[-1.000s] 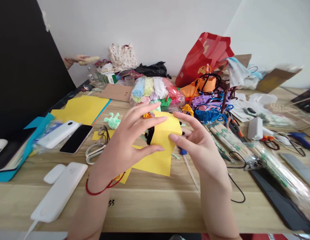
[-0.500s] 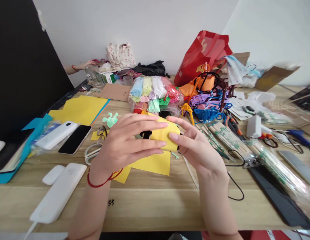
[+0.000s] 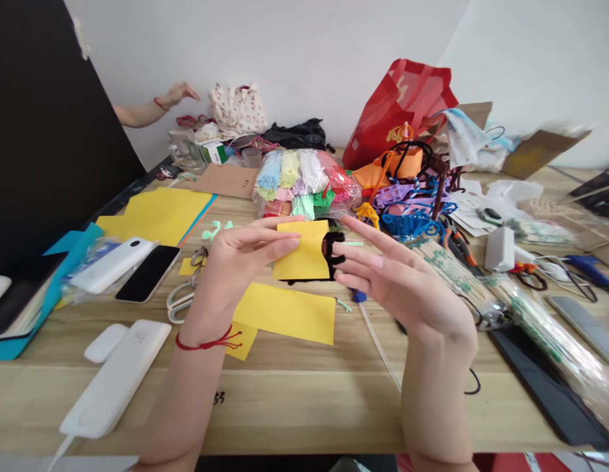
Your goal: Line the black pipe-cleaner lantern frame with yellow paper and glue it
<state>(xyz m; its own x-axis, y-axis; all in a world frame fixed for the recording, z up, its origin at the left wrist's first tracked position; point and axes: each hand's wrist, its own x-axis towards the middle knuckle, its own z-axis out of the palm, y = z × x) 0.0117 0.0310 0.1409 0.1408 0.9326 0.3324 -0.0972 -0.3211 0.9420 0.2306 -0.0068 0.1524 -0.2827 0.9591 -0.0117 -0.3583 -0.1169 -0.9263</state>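
My left hand [image 3: 238, 259] pinches the left side of a small yellow paper piece [image 3: 304, 252] between thumb and fingers, raised over the table. Black fuzzy trim [image 3: 337, 240], looking like pipe cleaner, shows at the piece's right end and along its lower edge. Beside that end is my right hand [image 3: 407, 282], its fingers stretched out and spread; the fingertips overlap the trim, and whether they touch it I cannot tell. Below lies a yellow paper strip [image 3: 289, 316]. White-handled scissors [image 3: 180, 303] rest left of it, partly behind my left wrist.
A bag of coloured pipe cleaners [image 3: 304, 180] stands behind my hands. At left are a phone [image 3: 147, 274] and a white power bank [image 3: 116, 380]. Pliers [image 3: 459, 246], wrapped sticks [image 3: 545, 334] and a glue gun [image 3: 587, 269] lie right. Another person's hand [image 3: 179, 95] hovers far left.
The yellow piece has turned, showing a flat face and its black-trimmed right end. My right hand has let go and spread its fingers. The other person's hand has risen.
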